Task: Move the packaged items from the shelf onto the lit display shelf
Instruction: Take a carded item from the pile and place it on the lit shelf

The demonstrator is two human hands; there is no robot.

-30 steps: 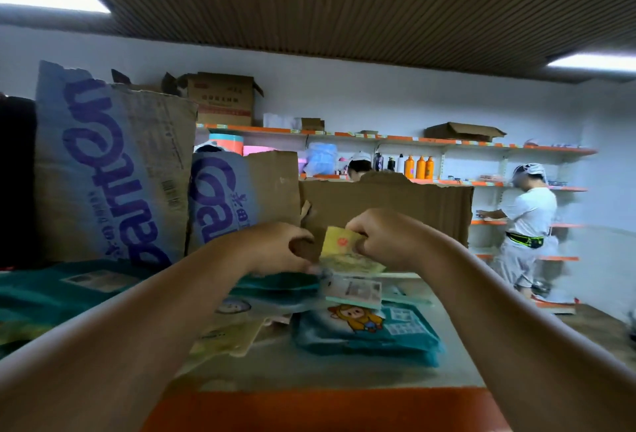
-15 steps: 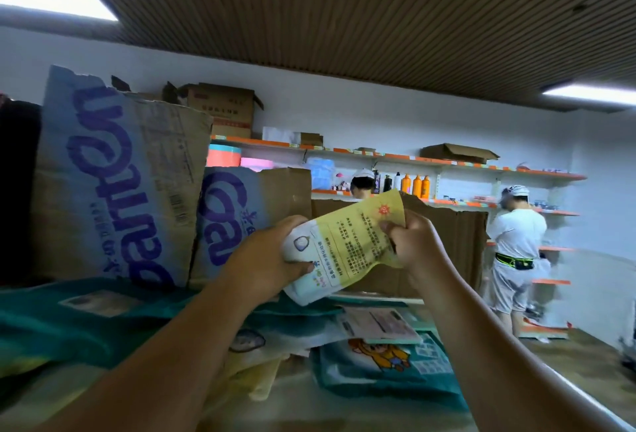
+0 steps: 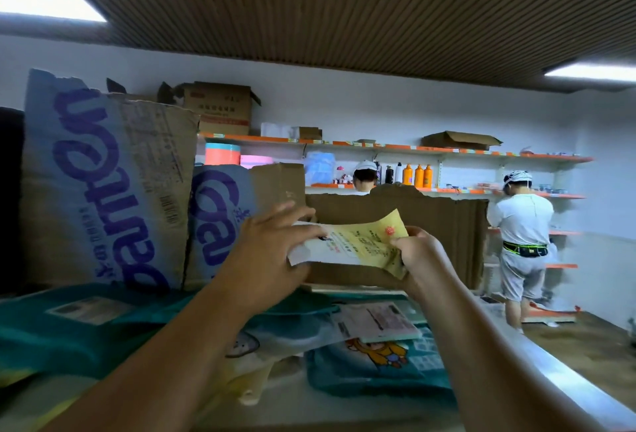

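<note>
Both my hands hold a flat yellow-and-white packet (image 3: 358,245) above the shelf top, tipped nearly level. My left hand (image 3: 272,249) grips its white left end with fingers over the top. My right hand (image 3: 418,251) pinches its yellow right end. Below them lie more packaged items: a teal pack with a cartoon figure (image 3: 382,359), a pale flat packet (image 3: 375,321) on top of it, and large teal packs (image 3: 69,325) at the left.
Torn cardboard boxes with blue lettering (image 3: 103,183) stand at the left, a brown cardboard sheet (image 3: 444,225) behind the packet. The shelf's metal edge (image 3: 564,383) runs at lower right. Two people (image 3: 521,235) work at orange wall shelves (image 3: 447,149) beyond.
The yellow packet came up off the pile into both hands, then tilted from facing me to nearly flat. My left fingers have spread over its top.
</note>
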